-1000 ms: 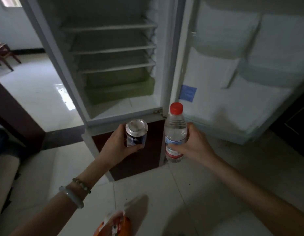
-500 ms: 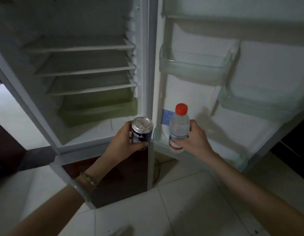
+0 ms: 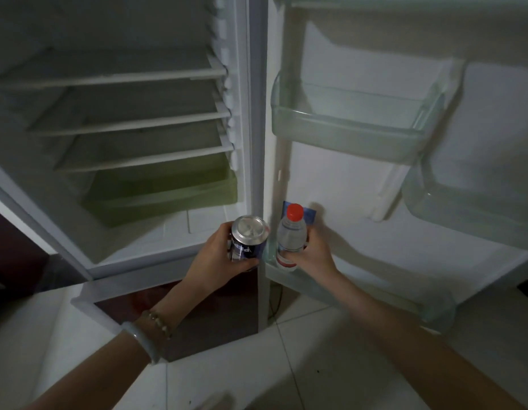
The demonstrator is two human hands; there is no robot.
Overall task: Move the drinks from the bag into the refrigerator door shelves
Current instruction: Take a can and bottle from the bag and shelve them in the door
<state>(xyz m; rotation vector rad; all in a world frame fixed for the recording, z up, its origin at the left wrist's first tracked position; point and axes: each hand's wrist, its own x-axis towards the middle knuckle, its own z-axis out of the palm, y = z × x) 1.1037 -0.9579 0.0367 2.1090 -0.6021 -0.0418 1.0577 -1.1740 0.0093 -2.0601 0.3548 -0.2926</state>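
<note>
Both drinks are nearing frame centre: right hand (image 3: 308,253) is gripping bottle (image 3: 290,236) over bottom door shelf (image 3: 339,288), left hand (image 3: 218,258) is clasping can (image 3: 248,239); neither is shelved yet.

Water bottle (image 3: 290,236) base hidden behind bottom door shelf (image 3: 330,287) rim

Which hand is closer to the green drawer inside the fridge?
The left hand. It holds the dark blue metal can just below and right of the pale green plastic drawer. The right hand, gripping the red-capped clear water bottle, is farther right, at the door.
</note>
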